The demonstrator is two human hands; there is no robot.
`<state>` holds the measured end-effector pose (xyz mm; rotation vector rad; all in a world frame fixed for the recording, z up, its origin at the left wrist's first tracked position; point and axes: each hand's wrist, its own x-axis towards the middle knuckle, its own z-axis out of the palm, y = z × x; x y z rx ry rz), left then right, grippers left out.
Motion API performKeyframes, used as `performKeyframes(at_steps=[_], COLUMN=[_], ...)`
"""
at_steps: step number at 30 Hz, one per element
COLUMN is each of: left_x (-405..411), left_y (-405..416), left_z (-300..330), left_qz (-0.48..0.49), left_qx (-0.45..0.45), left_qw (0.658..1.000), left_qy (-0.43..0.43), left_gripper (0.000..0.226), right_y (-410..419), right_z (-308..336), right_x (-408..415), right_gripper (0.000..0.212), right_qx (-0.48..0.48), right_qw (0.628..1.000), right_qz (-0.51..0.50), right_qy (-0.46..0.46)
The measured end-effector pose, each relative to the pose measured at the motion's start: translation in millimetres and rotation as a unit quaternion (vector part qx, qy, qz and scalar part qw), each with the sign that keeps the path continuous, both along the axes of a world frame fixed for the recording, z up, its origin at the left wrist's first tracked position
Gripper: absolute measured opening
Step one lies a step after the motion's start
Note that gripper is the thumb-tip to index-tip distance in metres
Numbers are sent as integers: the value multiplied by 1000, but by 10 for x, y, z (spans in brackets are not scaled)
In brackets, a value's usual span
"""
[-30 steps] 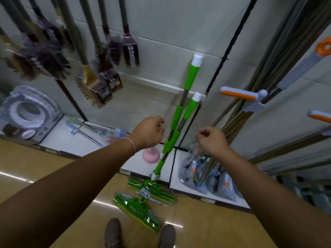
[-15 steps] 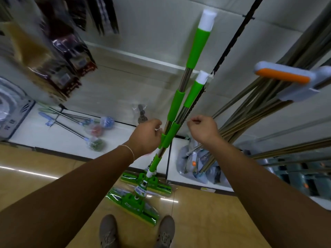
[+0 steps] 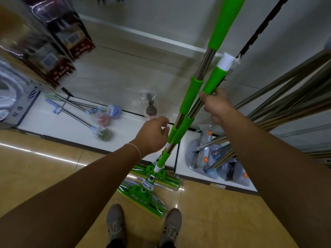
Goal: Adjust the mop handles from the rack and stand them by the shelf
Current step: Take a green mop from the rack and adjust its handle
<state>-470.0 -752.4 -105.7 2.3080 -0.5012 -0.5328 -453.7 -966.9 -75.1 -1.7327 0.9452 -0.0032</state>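
While two green mop handles (image 3: 189, 102) leaned together against the white wall by the low shelf (image 3: 71, 127), their flat green heads (image 3: 143, 196) rested on the tan floor just ahead of the person's shoes (image 3: 116, 224). The right hand (image 3: 215, 106) gripped the shorter handle below its white cap, fingers curled round it. The left hand (image 3: 154, 135) hung loosely curled just beside the handles, holding nothing.

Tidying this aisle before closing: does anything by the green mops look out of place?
Yes: loose brushes lie criss-crossed flat on the low white shelf left of the two green mops, not stood or hung.
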Motion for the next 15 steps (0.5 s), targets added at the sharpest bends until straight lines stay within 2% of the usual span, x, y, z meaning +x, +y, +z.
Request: performKeyframes(at_steps=[4, 8, 15], left_x=[-9, -83, -394], left_y=[-70, -143, -6], left_z=[67, 111, 99], left_qz=[-2, -1, -5], left_qx=[2, 16, 81], left_qw=[1000, 999, 989], left_qy=[8, 30, 120], left_gripper=[33, 33, 43], right_y=[82, 232, 531], right_z=[38, 66, 173], right_x=[-94, -276, -735], right_gripper=[26, 27, 24], right_qx=[-1, -39, -81], right_qw=[1000, 998, 992], right_qz=[10, 45, 85], right_qy=[-18, -29, -51])
